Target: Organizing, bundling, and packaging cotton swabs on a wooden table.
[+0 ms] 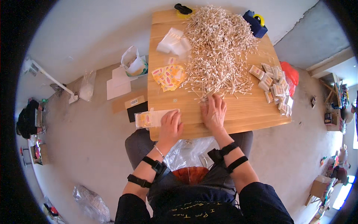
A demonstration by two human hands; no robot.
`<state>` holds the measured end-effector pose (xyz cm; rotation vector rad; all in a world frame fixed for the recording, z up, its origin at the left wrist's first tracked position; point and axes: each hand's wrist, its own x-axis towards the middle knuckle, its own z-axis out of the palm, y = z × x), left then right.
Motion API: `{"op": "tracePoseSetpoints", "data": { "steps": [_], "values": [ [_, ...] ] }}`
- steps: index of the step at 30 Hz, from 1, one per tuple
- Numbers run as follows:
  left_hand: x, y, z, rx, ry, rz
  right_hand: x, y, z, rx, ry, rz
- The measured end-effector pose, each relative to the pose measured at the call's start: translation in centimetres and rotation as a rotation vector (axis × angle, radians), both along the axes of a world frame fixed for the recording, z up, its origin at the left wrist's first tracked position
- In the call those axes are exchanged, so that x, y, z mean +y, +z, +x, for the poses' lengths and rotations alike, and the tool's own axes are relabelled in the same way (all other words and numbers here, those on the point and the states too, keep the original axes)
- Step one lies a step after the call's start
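My left hand (171,125) lies over one end of a clear plastic sleeve (156,114) near the table's front left, its fingers resting flat. At the sleeve's other end is a clear pack of cotton swabs (144,120) with a yellow and white card. My right hand (215,112) rests on the wood at the near edge of a large loose heap of cotton swabs (220,44). Its fingers are bent and slightly apart, the tips touching the nearest swabs. Whether any swab is under the fingers is hidden.
Yellow printed cards (168,77) and clear plastic sleeves (173,42) lie left of the heap. Filled packs (276,84) are piled at the right edge, beside a red bag (289,71). Tape dispensers (255,24) (183,10) stand at the far corners. A white bag (133,63) stands left of the table.
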<state>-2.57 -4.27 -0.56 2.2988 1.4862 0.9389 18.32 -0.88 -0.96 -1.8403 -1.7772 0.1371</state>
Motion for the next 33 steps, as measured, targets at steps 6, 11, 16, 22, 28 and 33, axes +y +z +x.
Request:
{"op": "tracePoseSetpoints", "data": {
  "steps": [6,11,16,22,28,33],
  "values": [
    [0.1,0.2,0.5,-0.053,0.024,-0.04,-2.9,0.3,-4.3,0.027,0.136,-0.007],
    [0.1,0.2,0.5,-0.128,0.065,-0.055,-3.7,1.4,-6.7,0.214,0.282,-0.041],
    [0.3,0.2,0.7,-0.143,0.153,-0.071,-3.3,1.2,-5.0,0.222,0.326,-0.113],
    [1.7,0.2,0.2,0.153,0.055,-0.048,-0.4,1.0,-1.2,-0.014,0.366,0.064],
    [1.6,0.7,-0.4,0.144,0.027,-0.056,0.9,1.2,1.7,-0.161,0.117,0.012],
    [1.0,1.0,-0.2,0.021,0.066,-0.037,0.5,1.5,1.7,-0.145,0.049,0.082]
  ]
}}
